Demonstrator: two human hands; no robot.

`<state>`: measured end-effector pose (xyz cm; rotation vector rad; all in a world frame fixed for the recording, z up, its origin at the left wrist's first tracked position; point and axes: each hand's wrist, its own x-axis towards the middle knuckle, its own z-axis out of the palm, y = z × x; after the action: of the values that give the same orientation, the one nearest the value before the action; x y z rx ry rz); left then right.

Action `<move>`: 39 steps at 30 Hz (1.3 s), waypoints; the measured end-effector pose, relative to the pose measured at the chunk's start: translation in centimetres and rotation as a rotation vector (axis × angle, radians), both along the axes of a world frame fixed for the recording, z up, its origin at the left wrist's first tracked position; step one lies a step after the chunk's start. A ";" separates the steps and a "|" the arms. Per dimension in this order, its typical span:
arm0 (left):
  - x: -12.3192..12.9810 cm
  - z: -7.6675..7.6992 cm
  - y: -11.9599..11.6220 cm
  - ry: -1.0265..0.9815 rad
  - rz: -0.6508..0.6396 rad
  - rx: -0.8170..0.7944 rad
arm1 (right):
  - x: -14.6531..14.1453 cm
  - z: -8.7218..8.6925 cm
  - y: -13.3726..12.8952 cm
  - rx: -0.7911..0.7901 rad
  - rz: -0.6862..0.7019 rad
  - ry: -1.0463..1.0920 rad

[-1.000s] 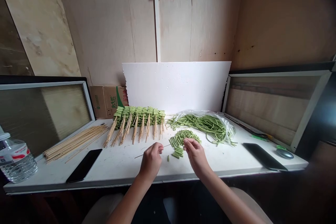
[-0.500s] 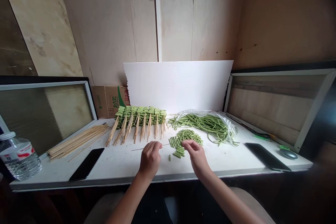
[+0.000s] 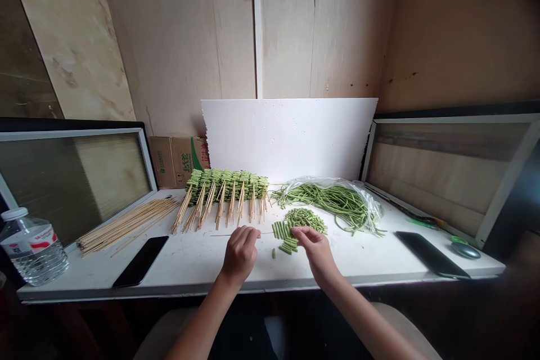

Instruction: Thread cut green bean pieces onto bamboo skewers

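Note:
My left hand is closed round a thin bamboo skewer, held almost level above the table. Several short green bean pieces sit side by side on the skewer's right end. At that end my right hand pinches a green bean piece, mostly hidden by the fingertips. Just behind it lies a heap of cut bean pieces. A few pieces lie in front of the heap, with one loose piece apart from them.
Finished bean skewers are stacked at the back, sticks toward me. Bare skewers, a phone and a water bottle are on the left. Long beans in a plastic bag, another phone and a mouse are on the right.
The skewer in my left hand has tilted slightly to lie more level. Both hands keep their grip and stay nearly in place; the whole view has shifted a little.

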<state>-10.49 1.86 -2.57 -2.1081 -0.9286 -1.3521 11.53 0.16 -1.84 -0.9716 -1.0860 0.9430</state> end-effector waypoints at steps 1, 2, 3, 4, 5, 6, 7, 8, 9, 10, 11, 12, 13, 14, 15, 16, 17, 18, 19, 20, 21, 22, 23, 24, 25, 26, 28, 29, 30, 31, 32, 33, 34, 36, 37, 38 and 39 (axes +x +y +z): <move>-0.1 -0.1 0.1 0.002 -0.004 0.005 | 0.0 -0.1 0.0 -0.002 0.007 0.000; -0.2 -0.2 0.2 0.002 -0.006 0.007 | 0.0 -0.2 0.1 -0.004 0.014 0.001; -0.2 -0.4 0.3 -0.001 -0.007 0.004 | 0.0 -0.2 0.1 -0.008 0.019 0.003; -0.3 -0.6 0.5 -0.006 -0.006 -0.005 | -0.1 -0.3 0.1 -0.015 0.024 0.005; -0.4 -0.8 0.7 -0.017 -0.006 -0.020 | -0.2 -0.5 0.2 -0.024 0.029 0.006; -0.4 -1.0 0.9 -0.033 -0.005 -0.044 | -0.3 -0.6 0.2 -0.032 0.037 0.008; -0.3 -1.2 1.1 -0.052 -0.007 -0.073 | -0.4 -0.8 0.3 -0.042 0.046 0.015; -0.2 -1.3 1.2 -0.068 -0.012 -0.104 | -0.4 -1.0 0.5 -0.055 0.053 0.031; -0.1 -1.4 1.3 -0.079 -0.019 -0.135 | -0.5 -1.2 0.6 -0.072 0.059 0.054; 0.2 -1.3 1.3 -0.085 -0.023 -0.164 | -0.5 -1.4 0.8 -0.093 0.067 0.080; 0.5 -1.1 1.1 -0.087 -0.023 -0.189 | -0.5 -1.7 1.0 -0.118 0.074 0.107; 0.9 -0.8 0.7 -0.089 -0.020 -0.212 | -0.5 -1.9 1.1 -0.144 0.079 0.131; 1.3 -0.4 0.2 -0.094 -0.007 -0.234 | -0.5 -2.2 1.2 -0.166 0.083 0.150; 1.9 0.1 -0.5 -0.102 0.001 -0.249 | -0.5 -2.3 1.2 -0.183 0.089 0.162; 2.5 0.6 -1.3 -0.104 -0.011 -0.265 | -0.6 -2.5 1.2 -0.191 0.097 0.169; 3.1 1.0 -2.2 -0.088 -0.040 -0.293 | -0.8 -2.6 1.1 -0.189 0.109 0.169; 3.7 1.4 -3.0 -0.071 -0.074 -0.321 | -1.0 -2.6 0.9 -0.178 0.128 0.163; 4.2 1.6 -3.8 -0.057 -0.110 -0.342 | -1.2 -2.7 0.7 -0.164 0.151 0.152; 4.7 1.8 -4.4 -0.052 -0.133 -0.361 | -1.5 -2.7 0.5 -0.151 0.172 0.142; 5.0 1.8 -4.9 -0.052 -0.145 -0.378 | -1.8 -2.8 0.4 -0.141 0.186 0.133; 5.2 1.8 -5.2 -0.054 -0.149 -0.392 | -2.0 -2.9 0.3 -0.137 0.192 0.124; 5.4 1.8 -5.3 -0.057 -0.147 -0.400 | -2.3 -3.0 0.2 -0.136 0.192 0.117; 5.4 1.7 -5.2 -0.060 -0.141 -0.403 | -2.5 -3.1 0.1 -0.136 0.189 0.110; 5.3 1.7 -5.1 -0.061 -0.133 -0.403 | -2.7 -3.2 0.1 -0.136 0.188 0.103; 5.2 1.6 -4.9 -0.057 -0.126 -0.400 | -2.8 -3.3 0.1 -0.136 0.189 0.097; 5.1 1.6 -4.8 -0.050 -0.119 -0.397 | -3.0 -3.4 0.0 -0.137 0.191 0.097; 5.0 1.6 -4.5 -0.034 -0.107 -0.393 | -3.2 -3.5 -0.1 -0.145 0.201 0.108; 4.9 1.6 -4.5 -0.029 -0.103 -0.391 | -3.3 -3.5 -0.1 -0.151 0.205 0.116; 4.9 1.6 -4.5 -0.030 -0.101 -0.387 | -3.4 -3.4 -0.2 -0.154 0.205 0.123; 4.9 1.6 -4.5 -0.040 -0.101 -0.382 | -3.4 -3.3 -0.3 -0.154 0.201 0.127; 4.9 1.6 -4.5 -0.056 -0.104 -0.373 | -3.4 -3.2 -0.4 -0.151 0.198 0.129; 4.8 1.6 -4.4 -0.074 -0.108 -0.361 | -3.4 -3.1 -0.4 -0.147 0.194 0.128; 4.8 1.6 -4.3 -0.093 -0.111 -0.348 | -3.3 -2.9 -0.4 -0.141 0.189 0.122; 4.3 1.6 -3.9 -0.132 -0.103 -0.328 | -2.8 -2.5 -0.3 -0.130 0.176 0.096; 4.0 1.6 -3.5 -0.148 -0.085 -0.333 | -2.5 -2.3 -0.1 -0.129 0.165 0.083; 3.6 1.6 -3.1 -0.161 -0.058 -0.349 | -2.1 -2.2 0.1 -0.130 0.151 0.073; 3.1 1.7 -2.6 -0.168 -0.026 -0.380 | -1.6 -2.0 0.3 -0.133 0.133 0.068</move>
<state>-7.41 -0.73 -0.89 -2.3109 -1.3206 -1.4778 9.95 0.49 -3.80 -0.9766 -1.0504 1.1612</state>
